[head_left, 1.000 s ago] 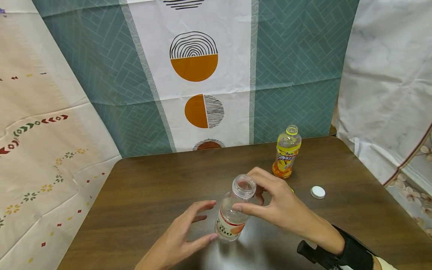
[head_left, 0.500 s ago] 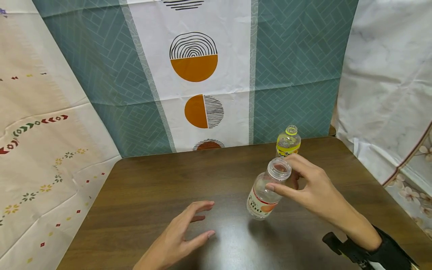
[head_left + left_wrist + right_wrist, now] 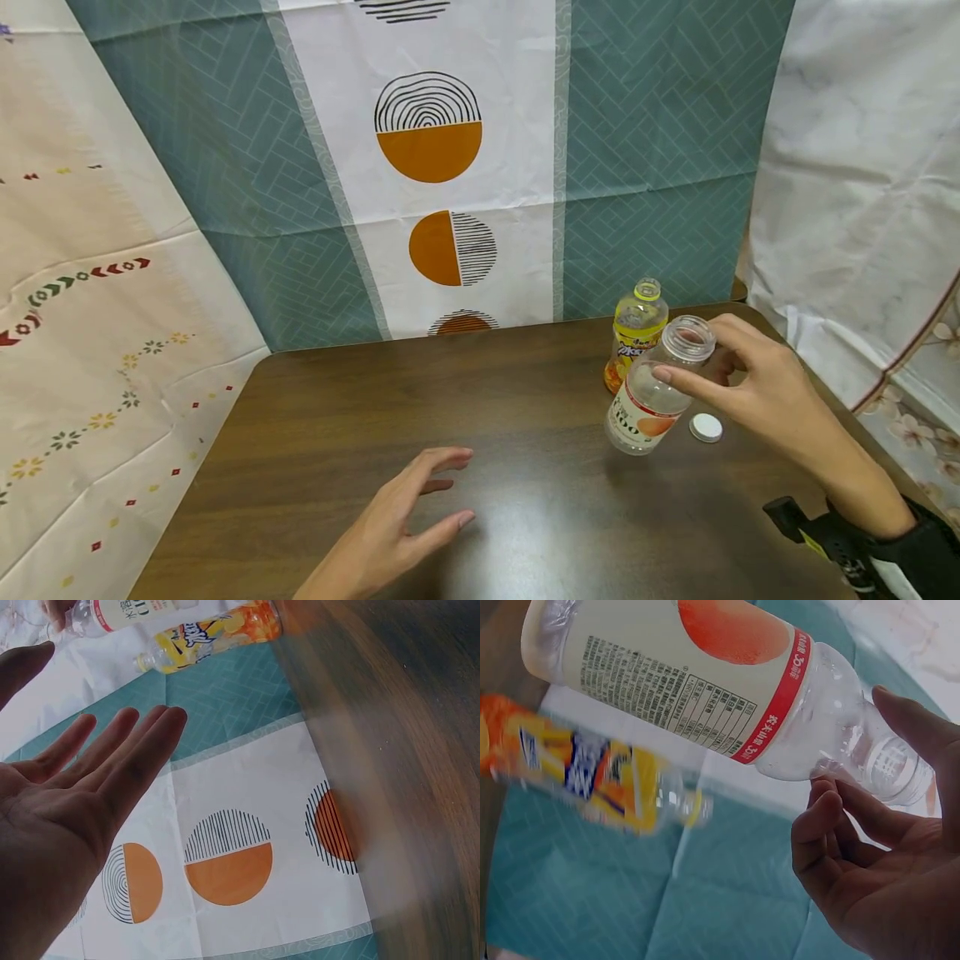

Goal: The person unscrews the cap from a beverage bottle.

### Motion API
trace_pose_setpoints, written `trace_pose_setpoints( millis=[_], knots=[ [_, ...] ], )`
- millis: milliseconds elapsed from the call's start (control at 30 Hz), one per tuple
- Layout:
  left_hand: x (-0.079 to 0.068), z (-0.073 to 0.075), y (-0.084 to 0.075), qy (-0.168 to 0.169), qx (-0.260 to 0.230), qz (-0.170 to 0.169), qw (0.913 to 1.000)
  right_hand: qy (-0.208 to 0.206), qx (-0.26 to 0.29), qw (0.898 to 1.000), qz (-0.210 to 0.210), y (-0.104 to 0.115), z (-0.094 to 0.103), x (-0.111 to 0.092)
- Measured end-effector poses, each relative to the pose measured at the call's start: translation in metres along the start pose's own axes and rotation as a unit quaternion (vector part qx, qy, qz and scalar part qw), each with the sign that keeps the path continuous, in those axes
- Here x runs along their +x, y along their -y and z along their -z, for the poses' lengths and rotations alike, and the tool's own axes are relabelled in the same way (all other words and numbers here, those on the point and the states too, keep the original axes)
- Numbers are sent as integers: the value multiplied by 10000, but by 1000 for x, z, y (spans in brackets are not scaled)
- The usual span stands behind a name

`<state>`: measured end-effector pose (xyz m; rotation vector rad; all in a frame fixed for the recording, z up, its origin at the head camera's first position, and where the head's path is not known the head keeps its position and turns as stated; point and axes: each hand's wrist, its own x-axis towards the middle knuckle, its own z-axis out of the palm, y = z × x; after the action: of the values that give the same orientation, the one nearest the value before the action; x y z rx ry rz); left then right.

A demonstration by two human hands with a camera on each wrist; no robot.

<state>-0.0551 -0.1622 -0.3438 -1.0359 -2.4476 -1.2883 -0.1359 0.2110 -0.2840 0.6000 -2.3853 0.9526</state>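
Observation:
My right hand grips a clear, uncapped plastic bottle near its neck, thumb on one side and fingers on the other. The bottle tilts a little and carries a cream label with a red band and a peach-coloured fruit; in the right wrist view this label fills the upper part. Behind it stands a yellow-labelled drink bottle, also uncapped, with orange at its base. Over the table's front middle, my left hand holds nothing, its fingers extended and thumb apart.
A white bottle cap lies on the brown wooden table, just right of the held bottle. A teal and white patterned cloth hangs behind the table's far edge. Light cloths hang at both sides.
My right hand has carried the clear bottle to the right and farther back, away from my left hand and towards the yellow-labelled bottle. The left hand has barely moved.

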Motion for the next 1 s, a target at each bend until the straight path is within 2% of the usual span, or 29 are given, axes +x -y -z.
trace_pose_setpoints(
  millis=[267, 500, 733, 1000],
  knots=[
    [-2, 0, 4, 65, -85, 133, 9999, -57, -43, 9978, -660, -24, 23, 11],
    [3, 3, -6, 7, -157, 201, 9997, -133, -626, 9911, -1165, -47, 31, 18],
    [4, 5, -8, -45, -97, 176, 9998, -244, -1014, 9869, -1230, -74, 27, 25],
    [2, 7, -7, 32, -113, 243, 9996, -234, -923, 9874, -1263, -103, 14, 31]
  ],
)
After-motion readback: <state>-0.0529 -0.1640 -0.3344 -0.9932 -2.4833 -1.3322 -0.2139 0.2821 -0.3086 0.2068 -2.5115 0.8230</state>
